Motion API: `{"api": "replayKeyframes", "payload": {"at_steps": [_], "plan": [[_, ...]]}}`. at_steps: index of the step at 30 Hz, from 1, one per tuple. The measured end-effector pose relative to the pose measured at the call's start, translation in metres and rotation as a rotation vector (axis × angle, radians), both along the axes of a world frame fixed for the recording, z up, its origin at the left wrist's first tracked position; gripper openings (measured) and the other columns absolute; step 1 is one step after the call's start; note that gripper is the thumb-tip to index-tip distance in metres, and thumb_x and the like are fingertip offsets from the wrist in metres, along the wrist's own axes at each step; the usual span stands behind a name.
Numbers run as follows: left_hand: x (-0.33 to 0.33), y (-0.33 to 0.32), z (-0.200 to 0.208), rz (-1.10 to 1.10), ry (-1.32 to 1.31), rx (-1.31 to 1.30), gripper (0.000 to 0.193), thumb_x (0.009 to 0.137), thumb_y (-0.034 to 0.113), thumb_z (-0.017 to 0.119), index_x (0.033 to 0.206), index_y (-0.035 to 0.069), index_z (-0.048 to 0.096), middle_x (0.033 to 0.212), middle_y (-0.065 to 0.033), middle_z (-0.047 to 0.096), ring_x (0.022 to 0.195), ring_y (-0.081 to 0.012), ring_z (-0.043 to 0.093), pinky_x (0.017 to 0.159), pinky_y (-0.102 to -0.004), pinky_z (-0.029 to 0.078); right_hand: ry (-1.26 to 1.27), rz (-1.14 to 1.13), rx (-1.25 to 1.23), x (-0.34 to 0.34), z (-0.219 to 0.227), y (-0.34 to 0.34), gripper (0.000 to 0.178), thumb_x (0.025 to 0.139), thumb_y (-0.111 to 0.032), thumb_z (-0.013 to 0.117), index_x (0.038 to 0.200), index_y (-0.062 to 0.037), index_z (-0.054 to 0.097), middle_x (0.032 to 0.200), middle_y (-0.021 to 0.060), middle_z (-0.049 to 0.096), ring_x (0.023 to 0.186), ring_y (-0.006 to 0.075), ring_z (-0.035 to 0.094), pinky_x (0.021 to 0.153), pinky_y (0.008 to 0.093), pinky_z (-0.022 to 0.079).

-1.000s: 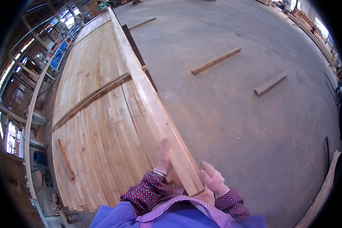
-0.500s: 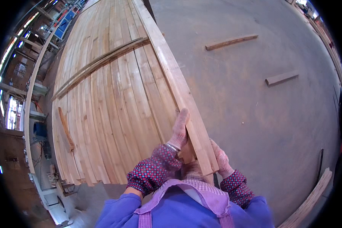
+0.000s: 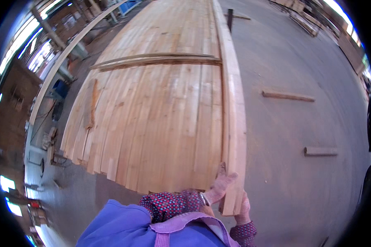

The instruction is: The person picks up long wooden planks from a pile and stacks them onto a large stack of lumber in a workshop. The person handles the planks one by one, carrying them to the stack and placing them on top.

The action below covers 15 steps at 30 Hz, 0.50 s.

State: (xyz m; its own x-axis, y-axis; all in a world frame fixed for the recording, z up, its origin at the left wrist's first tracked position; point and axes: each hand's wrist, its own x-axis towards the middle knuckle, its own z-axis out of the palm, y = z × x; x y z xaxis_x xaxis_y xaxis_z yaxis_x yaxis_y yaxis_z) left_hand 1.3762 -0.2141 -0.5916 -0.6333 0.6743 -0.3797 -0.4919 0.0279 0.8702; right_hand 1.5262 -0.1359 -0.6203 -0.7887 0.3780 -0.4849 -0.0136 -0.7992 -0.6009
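Observation:
A long pale wooden plank (image 3: 236, 123) runs away from me along the right edge of a wide stack of boards (image 3: 165, 119). Its near end is between my two gloved hands. My left hand (image 3: 221, 186) grips the plank's left side close to that end, thumb and a finger showing. On the opposite side, my right hand (image 3: 244, 210) is closed around the right edge, with most of its fingers hidden by the wood. Both hands wear pinkish knit gloves, with dotted sleeve covers above them.
Two thin wooden strips (image 3: 160, 60) lie across the stack. A short brown stick (image 3: 93, 105) rests on its left part. Loose wood blocks (image 3: 288, 96) lie on the concrete floor (image 3: 284, 136) to the right. A long rail (image 3: 53, 78) stands along the left.
The view has turned, so the plank now points more straight ahead. My left hand sits nearer the plank's end than before; both hands still grip it.

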Motion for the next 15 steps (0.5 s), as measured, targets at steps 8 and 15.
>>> {"api": "replayKeyframes", "payload": {"at_steps": [8,15], "plan": [[-0.037,-0.06,0.04,-0.163,0.111,-0.027,0.104,0.09,0.057,0.055,0.149,-0.007,-0.001,0.157,-0.0242,0.007,0.147,-0.0264,0.005,0.119,-0.0335,0.004,0.052,-0.16,0.527,-0.025,0.064,0.043,0.062,0.099,-0.051,0.04,0.139,-0.0035,0.045,0.134,0.0124,0.054,0.12,0.0233,0.052,0.104,0.0382,0.039],[-0.049,-0.257,0.04,0.165,0.159,0.074,0.062,0.101,0.03,0.047,0.146,-0.006,0.025,0.157,-0.0184,0.019,0.147,-0.0249,0.014,0.119,-0.0342,0.009,0.35,-0.148,0.73,-0.11,0.158,-0.085,0.062,0.1,-0.048,0.037,0.137,0.0018,0.046,0.136,0.0149,0.053,0.125,0.0266,0.051,0.106,0.0406,0.038]]}}
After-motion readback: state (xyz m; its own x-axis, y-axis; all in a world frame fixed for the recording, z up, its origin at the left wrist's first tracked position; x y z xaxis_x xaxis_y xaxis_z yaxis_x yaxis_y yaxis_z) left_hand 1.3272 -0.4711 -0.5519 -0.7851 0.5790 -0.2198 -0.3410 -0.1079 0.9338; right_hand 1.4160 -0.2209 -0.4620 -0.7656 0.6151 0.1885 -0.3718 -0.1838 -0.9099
